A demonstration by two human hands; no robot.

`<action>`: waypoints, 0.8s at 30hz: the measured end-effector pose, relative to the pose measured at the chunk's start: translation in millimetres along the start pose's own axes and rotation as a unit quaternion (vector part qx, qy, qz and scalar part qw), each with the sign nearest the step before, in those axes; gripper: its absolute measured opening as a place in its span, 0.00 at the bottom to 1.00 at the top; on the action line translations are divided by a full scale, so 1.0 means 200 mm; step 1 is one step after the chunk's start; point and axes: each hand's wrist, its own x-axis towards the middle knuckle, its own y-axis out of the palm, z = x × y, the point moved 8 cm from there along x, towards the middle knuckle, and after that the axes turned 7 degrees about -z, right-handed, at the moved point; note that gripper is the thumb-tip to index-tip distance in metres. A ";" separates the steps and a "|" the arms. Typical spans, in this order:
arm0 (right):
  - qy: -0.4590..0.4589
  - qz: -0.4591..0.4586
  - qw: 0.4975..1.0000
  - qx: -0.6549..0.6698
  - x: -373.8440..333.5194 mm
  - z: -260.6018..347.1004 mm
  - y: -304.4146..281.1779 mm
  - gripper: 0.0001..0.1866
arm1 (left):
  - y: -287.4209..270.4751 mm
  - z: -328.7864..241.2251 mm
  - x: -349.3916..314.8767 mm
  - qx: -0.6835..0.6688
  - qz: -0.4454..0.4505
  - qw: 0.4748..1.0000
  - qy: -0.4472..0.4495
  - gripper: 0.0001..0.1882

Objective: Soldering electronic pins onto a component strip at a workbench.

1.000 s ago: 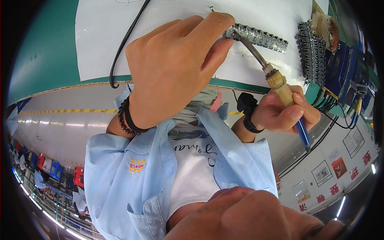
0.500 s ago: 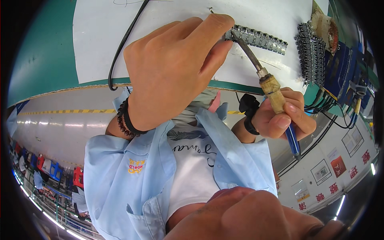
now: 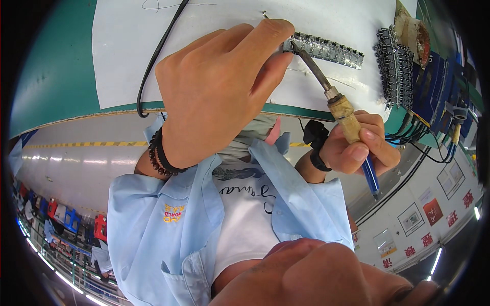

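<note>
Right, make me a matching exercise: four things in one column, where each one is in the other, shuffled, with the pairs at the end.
Things
1. Soldering iron
2. Black cable
3. Beaded bracelet
4. Strip of small metal parts

Places
A. Around the wrist of the left hand
B. Flat on the white sheet, right of the left hand
C. In the grip of the right hand
D. Left of the left hand

Pairs: 1-C, 2-D, 3-A, 4-B

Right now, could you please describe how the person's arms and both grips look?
Light-blue fabric sleeves end above the wrists. The ungloved left grip has a dark-brown beaded bracelet and a slim black band at its wrist; the ungloved right grip has a black watch-like wristband.
</note>
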 end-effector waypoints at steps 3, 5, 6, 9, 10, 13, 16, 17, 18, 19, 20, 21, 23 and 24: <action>-0.007 -0.004 1.000 -0.026 0.02 0.00 0.00 0.16 | 0.00 0.00 0.00 0.000 0.003 1.000 -0.001 0.19; -0.003 -0.015 0.999 -0.029 0.03 -0.02 -0.01 0.17 | 0.00 0.00 0.00 0.000 0.001 1.000 -0.003 0.19; -0.001 -0.020 0.999 -0.029 0.03 -0.02 -0.01 0.17 | 0.00 0.00 0.00 0.000 -0.001 1.000 -0.005 0.19; 0.023 -0.057 0.997 -0.043 0.04 -0.05 -0.03 0.17 | 0.00 0.00 0.00 -0.002 0.001 1.000 -0.004 0.19; 0.036 -0.075 0.995 -0.050 0.04 -0.06 -0.04 0.17 | 0.00 0.00 0.00 -0.003 0.001 1.000 -0.004 0.19; 0.069 -0.094 0.992 -0.049 0.04 -0.09 -0.04 0.17 | 0.00 0.00 0.00 -0.005 -0.005 1.000 -0.004 0.19; 0.100 -0.109 0.988 -0.042 0.03 -0.13 -0.06 0.17 | 0.00 0.00 -0.01 -0.007 -0.008 1.000 -0.005 0.18; 0.114 -0.115 0.986 -0.035 0.03 -0.15 -0.07 0.17 | 0.00 0.00 -0.01 -0.007 -0.009 1.000 -0.007 0.18; 0.129 -0.121 0.984 -0.028 0.02 -0.16 -0.08 0.17 | 0.00 0.00 -0.01 -0.008 -0.009 1.000 -0.008 0.18; 0.128 -0.121 0.984 -0.028 0.03 -0.16 -0.08 0.17 | 0.00 0.00 -0.01 -0.008 -0.010 1.000 -0.008 0.18; 0.151 -0.133 0.979 -0.020 0.03 -0.17 -0.08 0.17 | 0.00 0.00 0.00 -0.006 -0.007 1.000 -0.010 0.18; 0.173 -0.145 0.974 -0.011 0.02 -0.18 -0.08 0.17 | 0.00 -0.01 0.00 -0.004 -0.005 1.000 -0.012 0.18; 0.194 -0.156 0.968 -0.003 0.02 -0.19 -0.09 0.17 | 0.01 -0.01 0.00 -0.002 -0.004 1.000 -0.014 0.18; 0.201 -0.158 0.967 0.002 0.02 -0.20 -0.09 0.17 | 0.01 -0.01 -0.01 -0.001 -0.004 1.000 -0.015 0.18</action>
